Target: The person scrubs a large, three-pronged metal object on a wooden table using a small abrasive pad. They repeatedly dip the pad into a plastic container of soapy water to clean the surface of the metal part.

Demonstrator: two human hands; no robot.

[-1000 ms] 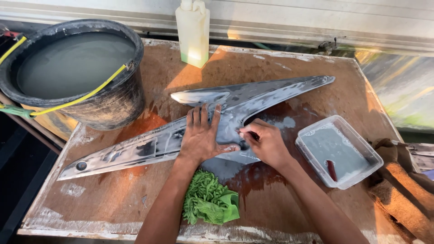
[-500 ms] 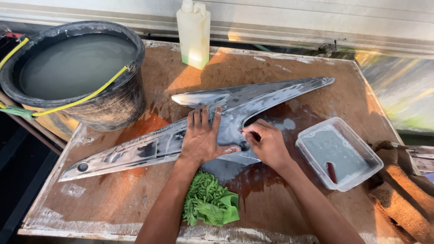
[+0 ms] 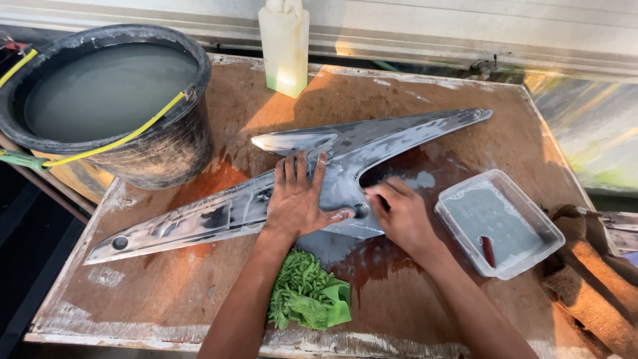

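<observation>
1. A long grey panel [image 3: 199,223], pointed at both ends and forked toward the far right, is lying slantwise across the middle of the wet brown surface [image 3: 425,100], its lower tip reaching toward the left edge and its upper tip pointing at the far right corner.
2. The left hand [image 3: 299,199] is lying flat on the panel's middle, fingers spread wide, gripping nothing.
3. The right hand [image 3: 399,216] is pressing on the panel just beside it with fingers curled; whether they are pinching something underneath cannot be told.
4. A green cloth [image 3: 309,292] is sitting bunched near the front edge, between the forearms, just short of the panel.
5. A clear rectangular tray [image 3: 498,223] of cloudy water is sitting close to the right hand, narrowing the room on that side.
6. A black bucket [image 3: 166,149] of grey water with a yellow handle is crowding the far left corner, overhanging the surface.
7. A pale plastic bottle [image 3: 284,46] is standing at the back edge.
8. Open surface is showing at front left and behind the panel.
</observation>
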